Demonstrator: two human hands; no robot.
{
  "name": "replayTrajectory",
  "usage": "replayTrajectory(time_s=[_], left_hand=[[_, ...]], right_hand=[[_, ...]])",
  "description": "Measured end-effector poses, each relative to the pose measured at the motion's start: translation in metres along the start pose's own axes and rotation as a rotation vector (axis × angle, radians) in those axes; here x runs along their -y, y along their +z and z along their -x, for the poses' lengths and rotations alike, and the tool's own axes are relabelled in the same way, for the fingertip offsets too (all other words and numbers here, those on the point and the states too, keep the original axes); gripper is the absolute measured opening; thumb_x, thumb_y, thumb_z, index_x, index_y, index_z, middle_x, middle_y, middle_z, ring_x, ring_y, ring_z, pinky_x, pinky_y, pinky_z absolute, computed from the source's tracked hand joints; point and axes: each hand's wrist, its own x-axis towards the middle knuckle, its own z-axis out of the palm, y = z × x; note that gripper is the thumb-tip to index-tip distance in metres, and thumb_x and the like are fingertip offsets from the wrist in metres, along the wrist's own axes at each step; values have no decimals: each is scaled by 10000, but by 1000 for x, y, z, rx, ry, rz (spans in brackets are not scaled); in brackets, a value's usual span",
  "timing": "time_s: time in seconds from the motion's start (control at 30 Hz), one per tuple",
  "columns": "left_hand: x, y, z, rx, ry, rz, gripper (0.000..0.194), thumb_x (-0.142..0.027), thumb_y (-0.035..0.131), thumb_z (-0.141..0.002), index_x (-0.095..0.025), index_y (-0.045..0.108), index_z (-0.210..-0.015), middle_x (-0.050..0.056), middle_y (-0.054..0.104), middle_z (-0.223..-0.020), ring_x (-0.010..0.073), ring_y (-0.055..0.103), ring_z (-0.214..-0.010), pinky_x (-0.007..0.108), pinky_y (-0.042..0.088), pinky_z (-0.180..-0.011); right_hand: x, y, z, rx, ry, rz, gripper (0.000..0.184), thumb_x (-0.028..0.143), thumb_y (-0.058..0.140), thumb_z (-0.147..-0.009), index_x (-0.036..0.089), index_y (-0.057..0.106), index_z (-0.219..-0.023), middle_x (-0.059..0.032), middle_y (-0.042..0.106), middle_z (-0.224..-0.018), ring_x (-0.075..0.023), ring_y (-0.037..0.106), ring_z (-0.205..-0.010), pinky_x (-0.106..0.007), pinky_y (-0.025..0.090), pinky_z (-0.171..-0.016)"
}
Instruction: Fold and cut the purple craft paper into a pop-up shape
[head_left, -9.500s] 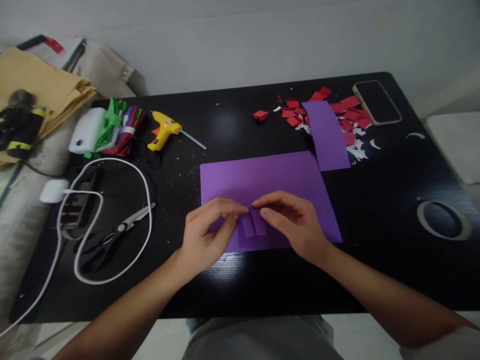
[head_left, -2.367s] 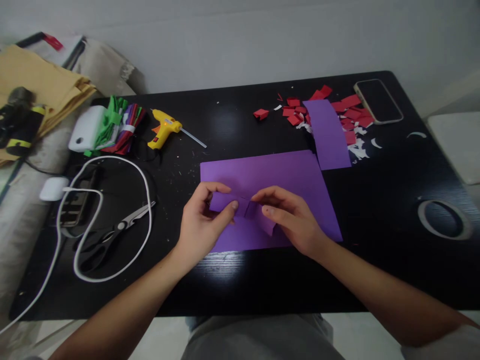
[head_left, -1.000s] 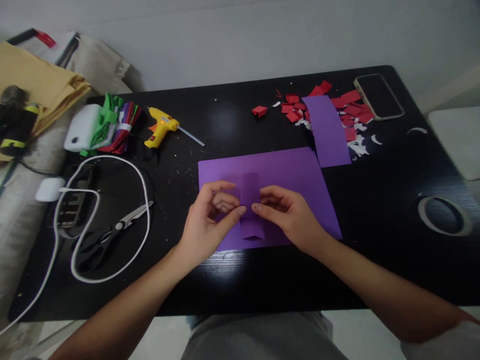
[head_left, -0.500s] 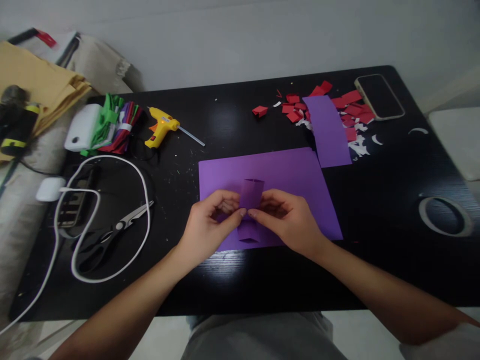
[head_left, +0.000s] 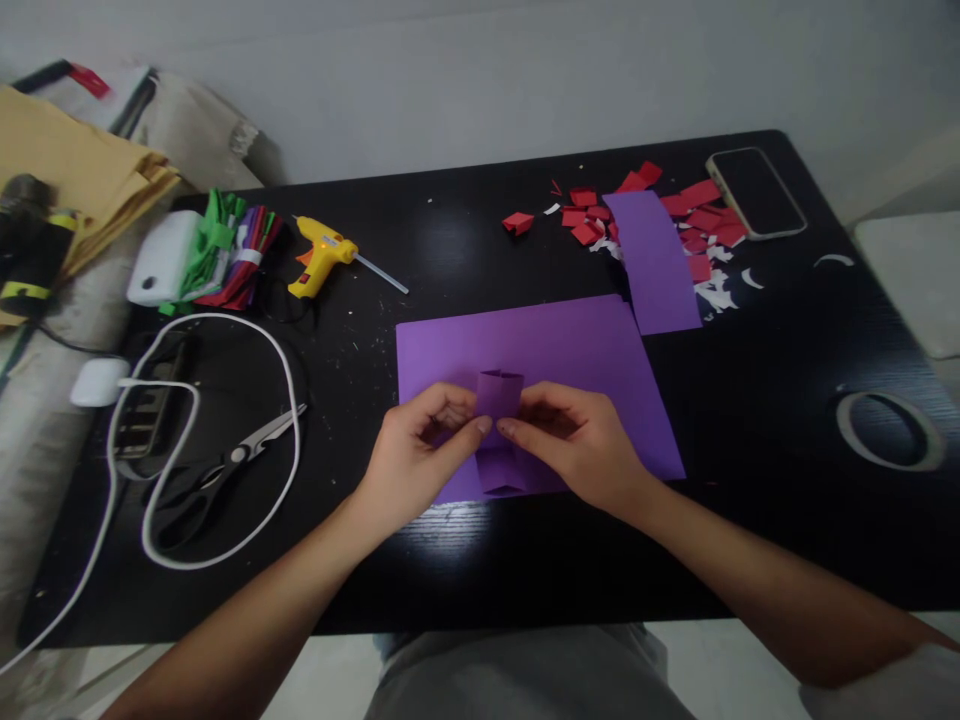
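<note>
A small folded piece of purple paper (head_left: 499,395) is held upright between my two hands, its folded ends showing at top and bottom. My left hand (head_left: 427,440) grips its left side, thumb pressed on the front and fingers curled behind. On the right side my right hand (head_left: 577,435) pinches it the same way, the two thumb tips close together at the middle. Beneath both hands lies a larger purple sheet (head_left: 555,340) on the black table. A purple strip (head_left: 660,265) rests beyond its far right corner, over red and white paper scraps.
Black-handled scissors (head_left: 240,453) lie at left inside a loop of white cable (head_left: 292,400). A yellow glue gun (head_left: 322,255) with a glue stick sits behind. Bundled colored strips (head_left: 240,250) are further left. A phone (head_left: 757,192) and a pale ring (head_left: 891,430) are at right.
The folded purple paper has tilted and shifted slightly down between my fingers, so its top edge sits lower and its folds show differently. Both hands stay almost in place.
</note>
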Motion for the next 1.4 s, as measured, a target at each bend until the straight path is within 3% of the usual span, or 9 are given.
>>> replayTrajectory(time_s=[0.33, 0.67, 0.9, 1.07, 1.27, 1.4], left_hand=[[-2, 0, 0, -41, 99, -24, 96, -153, 742, -898, -212, 716, -969, -29, 707, -775, 88, 623, -656, 194, 534, -635], [-4, -3, 0, 13, 228, -95, 196, -68, 676, -924, -221, 779, -987, -5, 782, -886, 93, 694, -744, 194, 542, -687], [-8, -7, -1, 46, 334, -133, 222, -43, 636, -954, -213, 776, -983, 15, 790, -920, 125, 735, -857, 247, 581, -797], [-6, -8, -1, 46, 431, -201, 259, 0, 624, -936, -197, 775, -1011, 28, 784, -932, 131, 737, -881, 258, 587, -827], [-6, -10, 1, 89, 423, -195, 244, -31, 614, -949, -187, 763, -1062, 46, 760, -975, 143, 722, -905, 276, 586, -821], [-4, -5, 2, -31, 342, -221, 161, -139, 765, -911, -195, 732, -1059, 5, 760, -893, 116, 711, -782, 233, 594, -748]], right_hand=[[0, 1, 2, -56, -52, -10, 91, 273, 827, -826, 232, 756, -867, -9, 783, -834, -170, 746, -775, -306, 632, -759], [2, -3, 0, 27, -153, -61, 166, 126, 738, -872, 264, 819, -918, 14, 815, -907, -130, 771, -870, -239, 624, -816], [8, -6, 1, 34, -92, -106, 209, 156, 688, -919, 286, 826, -1008, 10, 819, -976, -134, 769, -882, -226, 632, -733], [4, -4, 1, 40, -45, -149, 174, 229, 834, -854, 279, 824, -1020, 3, 831, -985, -150, 787, -931, -257, 651, -842], [4, -1, 1, 2, -83, -103, 122, 216, 844, -847, 269, 828, -956, 12, 834, -916, -139, 797, -872, -246, 656, -826], [5, 1, 3, -19, -119, -51, 117, 201, 840, -853, 275, 830, -943, 19, 833, -912, -139, 796, -870, -238, 652, -819]])
